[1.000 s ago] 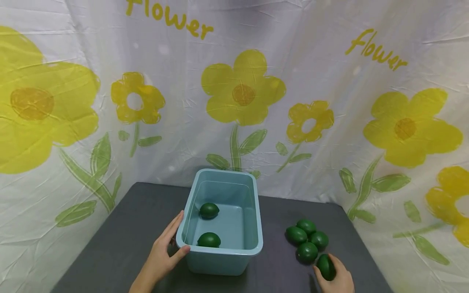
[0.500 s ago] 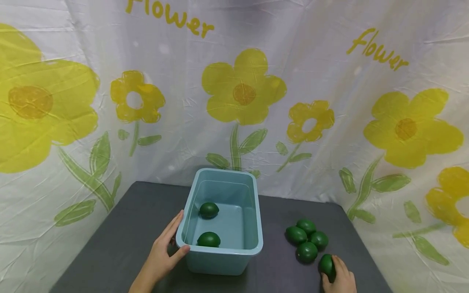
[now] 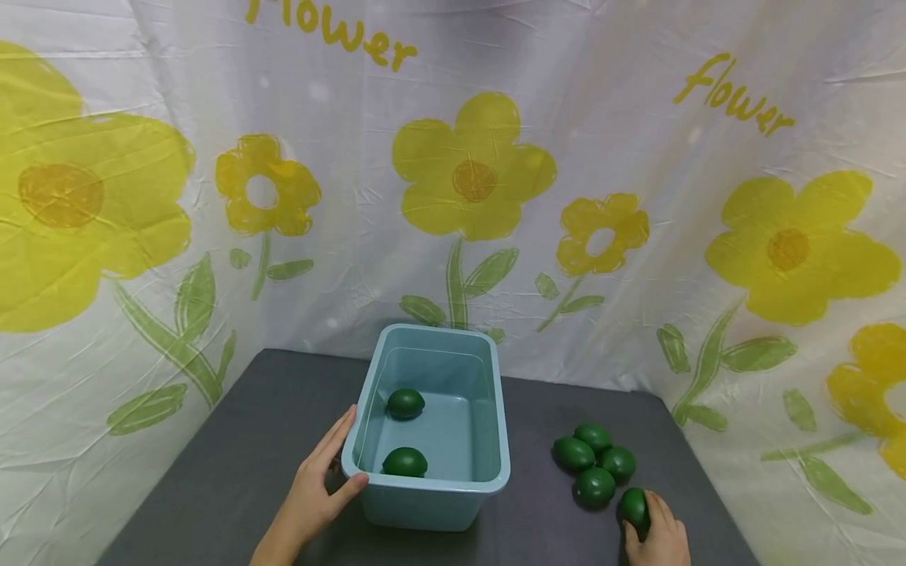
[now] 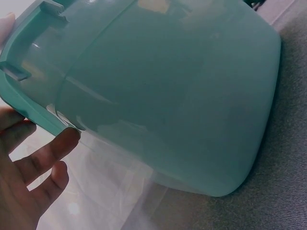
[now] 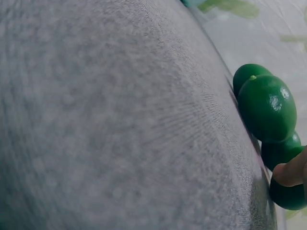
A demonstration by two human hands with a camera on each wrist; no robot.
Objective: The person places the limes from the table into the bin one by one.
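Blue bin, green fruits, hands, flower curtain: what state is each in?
Blue bin: open, upright.
Two fruits inside the bin: lying apart.
Four fruits on the table: clustered.
Separate fruit: held; whether lifted, unclear.
Left hand: touching the bin's rim.
Right hand: gripping the separate fruit.
Flower curtain: hanging, creased.

Left grip (image 4: 17, 187) touches teal bin (image 4: 168, 91) rim (image 4: 33, 110); grey cloth (image 4: 285, 143) below.

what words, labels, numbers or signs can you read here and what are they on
"flower": in yellow on the white cloth, upper left in the head view, its top cut off by the picture edge
"flower": same cloth, upper right
No text shows on the tub or green fruits.
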